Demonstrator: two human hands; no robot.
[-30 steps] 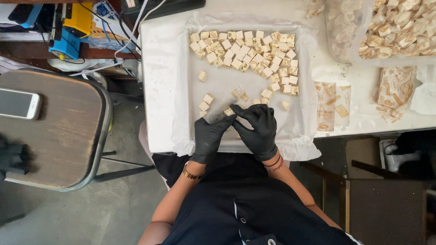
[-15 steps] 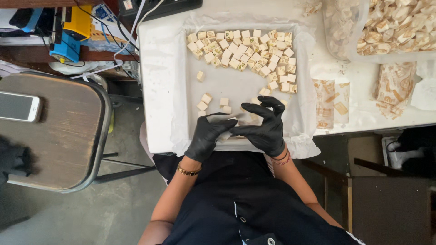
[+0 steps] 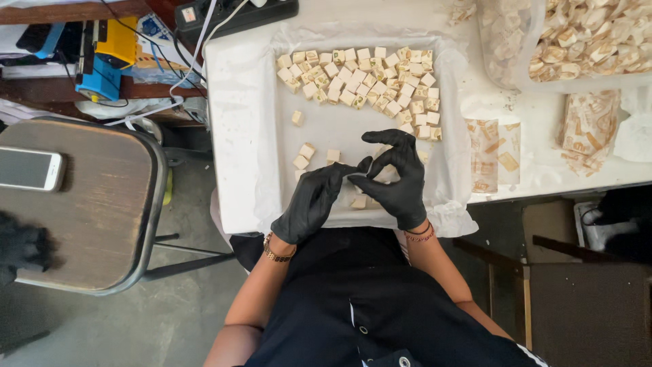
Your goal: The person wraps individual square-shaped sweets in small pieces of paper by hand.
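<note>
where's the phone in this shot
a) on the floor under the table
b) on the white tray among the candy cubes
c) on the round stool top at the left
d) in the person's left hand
c, the phone lies flat on the brown stool top at the left edge, well apart from the tray and from both black-gloved hands, left hand and right hand, which meet over the tray.
</note>
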